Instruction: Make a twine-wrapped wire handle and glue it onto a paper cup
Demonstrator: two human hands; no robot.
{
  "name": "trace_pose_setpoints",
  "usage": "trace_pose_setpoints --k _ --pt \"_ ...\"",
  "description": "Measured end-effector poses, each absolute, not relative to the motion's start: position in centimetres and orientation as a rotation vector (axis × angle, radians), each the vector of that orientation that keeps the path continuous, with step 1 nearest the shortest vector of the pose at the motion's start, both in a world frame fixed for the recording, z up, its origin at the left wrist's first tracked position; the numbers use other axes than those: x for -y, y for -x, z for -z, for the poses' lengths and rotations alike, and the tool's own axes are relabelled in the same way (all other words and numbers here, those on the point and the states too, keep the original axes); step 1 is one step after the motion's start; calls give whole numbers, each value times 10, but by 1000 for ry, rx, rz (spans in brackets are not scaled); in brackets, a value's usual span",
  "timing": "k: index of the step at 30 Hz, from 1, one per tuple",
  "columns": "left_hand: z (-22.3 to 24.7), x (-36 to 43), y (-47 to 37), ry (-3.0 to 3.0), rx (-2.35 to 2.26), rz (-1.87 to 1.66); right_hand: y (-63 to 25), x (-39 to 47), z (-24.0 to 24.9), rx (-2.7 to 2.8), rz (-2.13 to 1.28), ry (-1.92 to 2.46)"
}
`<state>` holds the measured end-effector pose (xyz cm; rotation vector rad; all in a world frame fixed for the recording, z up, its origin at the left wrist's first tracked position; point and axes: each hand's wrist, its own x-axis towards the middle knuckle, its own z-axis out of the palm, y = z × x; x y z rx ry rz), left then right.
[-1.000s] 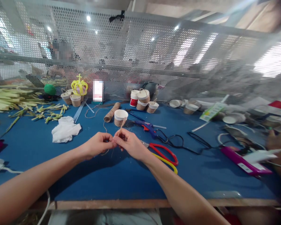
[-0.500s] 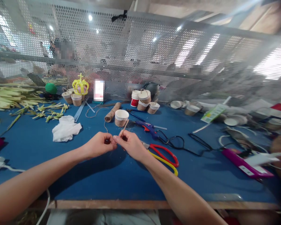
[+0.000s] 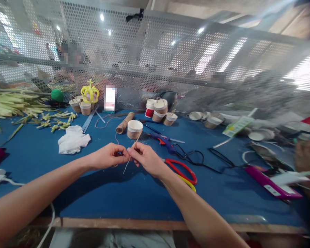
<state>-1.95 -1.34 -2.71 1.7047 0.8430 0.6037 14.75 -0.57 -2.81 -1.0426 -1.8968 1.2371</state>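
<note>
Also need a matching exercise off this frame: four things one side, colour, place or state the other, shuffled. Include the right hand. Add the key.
1. right hand
2. scissors
3. glue gun
4. roll of twine

A. one handle red, the other yellow
B. lying to the left of an open white-rimmed cup
C. pinching a thin strand
D. blue body, red trigger

Pairs: 1-C, 2-A, 3-D, 4-B

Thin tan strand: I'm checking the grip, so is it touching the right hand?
Touching: the head view shows the right hand pinching the thin tan strand between thumb and fingers.
</note>
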Motion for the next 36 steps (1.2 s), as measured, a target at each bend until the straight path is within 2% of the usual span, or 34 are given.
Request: trace_pose_setpoints --k 4,15,29,36 --pt "26 14 19 -1682 -907 -630 -149 3 33 1856 -1272 1024" --pt "25 23 12 -1150 -778 -681 -147 5 32 1678 -1438 880" --pt "27 19 16 -1086 -678 -616 -147 5 31 1570 -1469 823" --pt "27 19 12 -1075 -722 -750 -148 5 32 1578 -1518 864"
